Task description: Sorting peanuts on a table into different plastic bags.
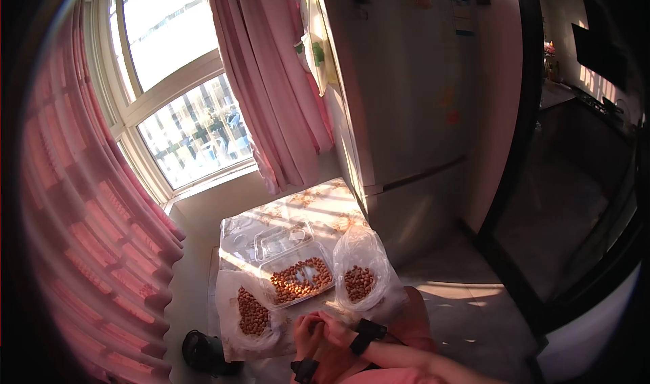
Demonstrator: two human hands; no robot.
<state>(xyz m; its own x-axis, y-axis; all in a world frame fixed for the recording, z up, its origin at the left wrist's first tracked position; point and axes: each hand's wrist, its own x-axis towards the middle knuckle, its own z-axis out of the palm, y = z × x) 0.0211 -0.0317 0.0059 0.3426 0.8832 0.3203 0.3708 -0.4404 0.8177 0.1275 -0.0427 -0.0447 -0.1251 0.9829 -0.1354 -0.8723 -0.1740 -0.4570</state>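
Observation:
My left hand (307,334) and my right hand (336,329) meet at the front edge of the table, fingertips together. Whether anything small is held between them is hidden by the fingers. Just beyond them sits a clear plastic tray (297,302) with reddish-brown nuts (304,281) spread in it and its bottom showing in the middle. An open plastic bag (226,287) on the left holds a heap of similar nuts (252,310). To the right, another open plastic bag (358,242) contains more nuts (358,282). Both wrists wear black straps with small devices.
A patterned cloth covers the small table (304,201). The tray's clear lid (282,242) lies behind it. A grey refrigerator (416,130) stands at the right, with pink curtains (274,79) and a window beyond. On the floor at left is a dark round container (200,351).

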